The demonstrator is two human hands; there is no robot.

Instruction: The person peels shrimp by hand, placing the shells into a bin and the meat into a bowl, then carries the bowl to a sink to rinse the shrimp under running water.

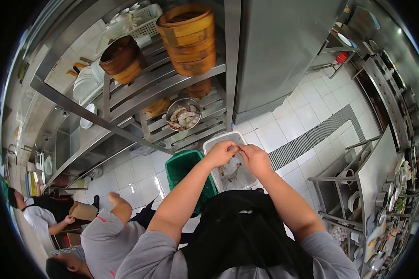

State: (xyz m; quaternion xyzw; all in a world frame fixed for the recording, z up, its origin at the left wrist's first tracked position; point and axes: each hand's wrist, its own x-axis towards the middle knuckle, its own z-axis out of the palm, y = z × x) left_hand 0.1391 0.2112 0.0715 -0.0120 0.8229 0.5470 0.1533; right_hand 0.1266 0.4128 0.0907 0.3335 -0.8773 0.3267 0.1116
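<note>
1. The left hand (221, 153) is held above the white plastic tub (228, 136). Its fingers are curled inward and pinched on a small pale item (238, 149).
2. The right hand (254, 159) is placed directly beside the left hand, with the fingertips of both meeting. It is closed in a pinch grip on the same item.
3. The small pale item is held between the two sets of fingertips, over the far half of the tub. It is too small for its kind to be told.
4. The tub is set on the tiled floor in front of the person. Pale seafood pieces (230, 171) are seen inside it, below the hands.
5. A green basket (181, 168) is positioned just beside the tub, on its left.
6. A metal bowl (183, 115) filled with shrimp is placed on a lower bar of the steel rack (205, 74), beyond the tub.
7. Stacked bamboo steamers (187, 39) are stored on the upper shelf of the rack, and a stack of white plates (84, 83) is located further left.
8. A black apron (239, 232) is worn by the person.
9. A co-worker in a grey shirt (102, 235) is located at the lower left, well apart from the tub.
</note>
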